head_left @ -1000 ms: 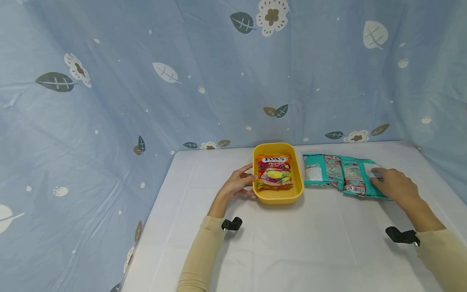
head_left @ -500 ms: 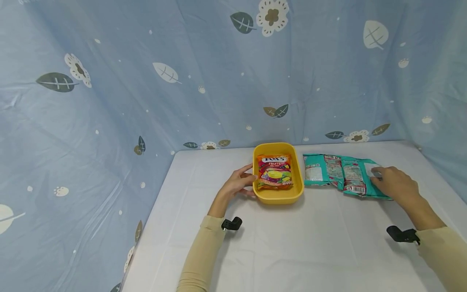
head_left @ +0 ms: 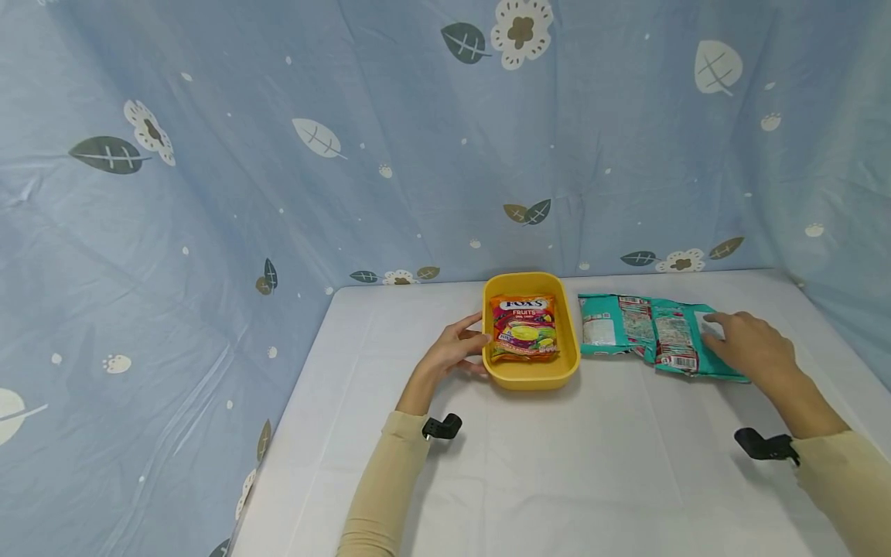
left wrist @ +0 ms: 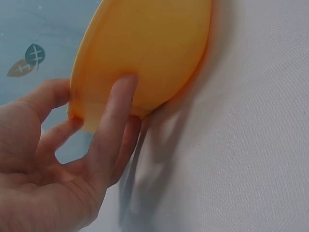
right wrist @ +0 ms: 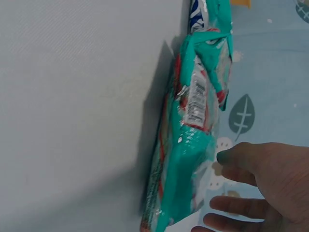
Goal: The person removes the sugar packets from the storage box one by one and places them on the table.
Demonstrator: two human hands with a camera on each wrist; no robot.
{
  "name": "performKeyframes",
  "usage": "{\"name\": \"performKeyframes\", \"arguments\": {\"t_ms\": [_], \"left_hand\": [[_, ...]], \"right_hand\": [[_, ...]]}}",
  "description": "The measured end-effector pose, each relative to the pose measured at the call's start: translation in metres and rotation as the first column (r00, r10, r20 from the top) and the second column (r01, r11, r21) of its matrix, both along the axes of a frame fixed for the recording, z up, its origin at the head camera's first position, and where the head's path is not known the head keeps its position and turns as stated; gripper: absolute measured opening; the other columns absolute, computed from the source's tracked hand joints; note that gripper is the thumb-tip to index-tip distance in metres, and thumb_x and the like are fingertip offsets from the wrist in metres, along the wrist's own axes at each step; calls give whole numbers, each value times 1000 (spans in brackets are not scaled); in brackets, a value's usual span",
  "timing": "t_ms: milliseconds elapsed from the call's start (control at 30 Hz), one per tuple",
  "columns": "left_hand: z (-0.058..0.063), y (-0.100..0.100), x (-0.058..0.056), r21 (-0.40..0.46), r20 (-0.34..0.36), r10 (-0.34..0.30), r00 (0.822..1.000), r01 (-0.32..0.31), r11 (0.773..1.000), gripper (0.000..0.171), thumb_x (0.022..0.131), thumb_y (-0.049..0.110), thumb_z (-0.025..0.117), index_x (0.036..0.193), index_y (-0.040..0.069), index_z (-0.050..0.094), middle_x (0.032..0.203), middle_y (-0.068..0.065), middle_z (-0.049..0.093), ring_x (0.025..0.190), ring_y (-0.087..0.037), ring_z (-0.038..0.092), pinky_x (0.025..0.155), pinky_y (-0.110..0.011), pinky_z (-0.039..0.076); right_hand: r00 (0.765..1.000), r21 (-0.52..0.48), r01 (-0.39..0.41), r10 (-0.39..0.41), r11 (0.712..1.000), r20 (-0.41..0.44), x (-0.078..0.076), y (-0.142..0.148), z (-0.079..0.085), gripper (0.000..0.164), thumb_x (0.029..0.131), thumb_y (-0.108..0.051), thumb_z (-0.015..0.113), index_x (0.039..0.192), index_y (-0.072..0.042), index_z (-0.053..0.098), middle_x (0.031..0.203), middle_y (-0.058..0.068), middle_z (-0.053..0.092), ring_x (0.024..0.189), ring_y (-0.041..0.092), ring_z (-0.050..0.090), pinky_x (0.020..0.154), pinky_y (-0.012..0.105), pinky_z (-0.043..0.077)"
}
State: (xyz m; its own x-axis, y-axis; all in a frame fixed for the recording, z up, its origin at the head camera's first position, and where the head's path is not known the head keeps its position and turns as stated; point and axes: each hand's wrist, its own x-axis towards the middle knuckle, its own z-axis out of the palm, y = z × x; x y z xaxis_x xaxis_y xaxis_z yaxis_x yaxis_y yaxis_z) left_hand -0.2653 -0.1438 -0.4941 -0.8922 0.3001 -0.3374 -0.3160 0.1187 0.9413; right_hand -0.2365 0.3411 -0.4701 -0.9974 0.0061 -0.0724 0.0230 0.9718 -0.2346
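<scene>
In the head view a yellow container [head_left: 530, 383] stands at the back of the table, with a red-orange Fox's Fruits candy bag [head_left: 524, 329] lying inside it. My left hand [head_left: 452, 350] holds its left side: in the left wrist view, a finger [left wrist: 124, 92] lies along the outer wall while others meet the rim. Two teal bags with printed backs lie to the right, the left bag [head_left: 602, 321] meeting or slightly overlapping the right bag [head_left: 678, 340]. Over the right bag's far end is my right hand [head_left: 755, 352], fingers spread and loosely bent, gripping nothing.
White cloth covers the table [head_left: 557, 472]. A blue patterned curtain [head_left: 431, 155] hangs along the back and left edges, close behind the container and bags. Black cameras sit on both wrists.
My right hand shifts slightly up and left over the right teal bag, and its fingers open out a little. The left hand, container and bags stay in place.
</scene>
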Motion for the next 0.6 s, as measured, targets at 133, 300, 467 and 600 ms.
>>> {"name": "performKeyframes", "arguments": {"t_ms": [133,300,467,600], "left_hand": [[0,0,0,7,-1,0,1000,0,1000,62,94,18,67,149,32,42,127,-19,57,99,-27,68,73,-51,64],[0,0,0,4,3,2,1000,-2,1000,62,94,19,67,148,33,42,128,-18,58,100,-28,69,74,-50,64],[0,0,0,3,8,3,1000,-3,1000,62,94,19,67,149,32,42,128,-18,58,99,-27,69,74,-51,64],[1,0,0,2,12,2,1000,-2,1000,63,93,20,68,149,32,42,129,-18,57,99,-26,69,74,-50,64]], "right_hand": [[1000,-8,-10,10,1000,-8,1,-6,7,51,94,-26,61,132,6,50,126,40,47,108,59,48,73,74,48],[999,1,-42,42,999,-34,0,-14,13,50,93,-25,62,131,6,52,123,40,50,104,58,52,71,72,50],[996,10,-52,53,999,-68,-4,-21,15,51,91,-25,65,129,7,54,118,39,53,96,54,57,64,67,53],[996,11,-56,56,998,-69,-7,-25,17,50,91,-25,65,129,6,55,117,39,53,93,52,58,59,64,53]]}}
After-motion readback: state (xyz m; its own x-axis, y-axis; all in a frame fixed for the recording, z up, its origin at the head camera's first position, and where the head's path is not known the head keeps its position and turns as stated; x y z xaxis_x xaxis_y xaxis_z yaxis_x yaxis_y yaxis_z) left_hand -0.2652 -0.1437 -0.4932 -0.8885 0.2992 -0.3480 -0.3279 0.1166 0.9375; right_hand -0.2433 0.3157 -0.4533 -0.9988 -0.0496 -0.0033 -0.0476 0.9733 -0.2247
